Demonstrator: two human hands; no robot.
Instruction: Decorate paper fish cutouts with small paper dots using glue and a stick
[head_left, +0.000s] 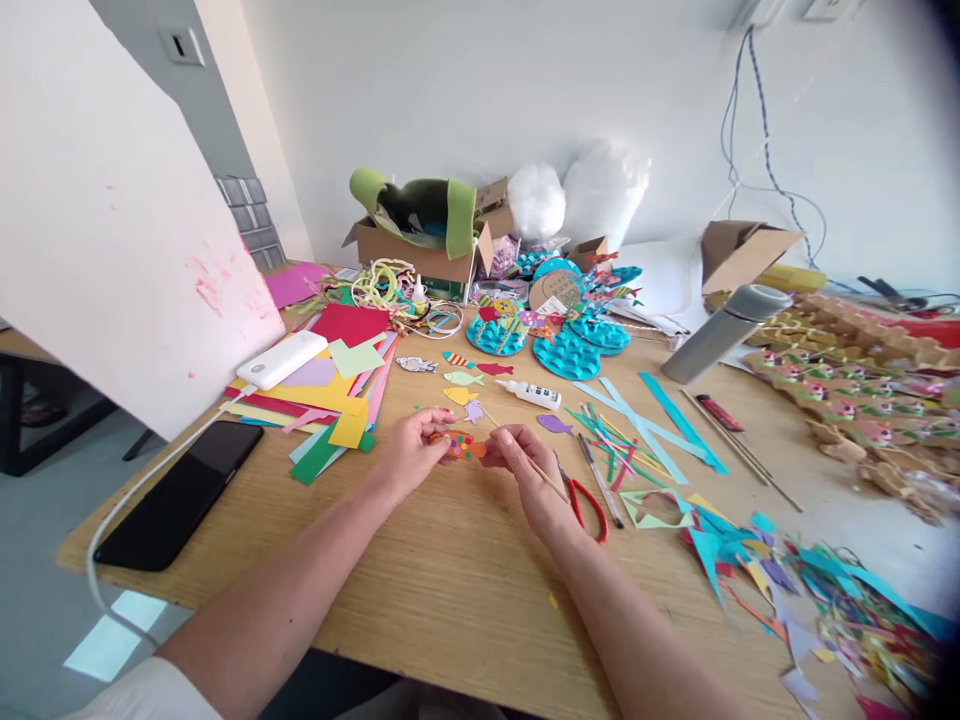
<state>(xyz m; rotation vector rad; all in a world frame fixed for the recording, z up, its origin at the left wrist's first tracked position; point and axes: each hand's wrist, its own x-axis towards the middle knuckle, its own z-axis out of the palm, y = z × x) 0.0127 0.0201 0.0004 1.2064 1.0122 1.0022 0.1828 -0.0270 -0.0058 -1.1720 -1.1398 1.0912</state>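
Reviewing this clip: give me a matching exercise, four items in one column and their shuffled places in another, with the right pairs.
1. orange paper fish
2. white corded device
3. black phone
4. red-handled tool

A. beside the right hand
B. on coloured sheets
C. in the left hand
D. flat on the table, far left

Pairs: 1-C, 2-B, 3-D, 4-A

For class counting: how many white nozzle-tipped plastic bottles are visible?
2: larger bottle lying beyond the right hand; smaller bottle before the brown cardboard box; more may be hidden.

No readable text; dark print on white bottle (537, 395), brown cardboard disc (546, 289) too blurred
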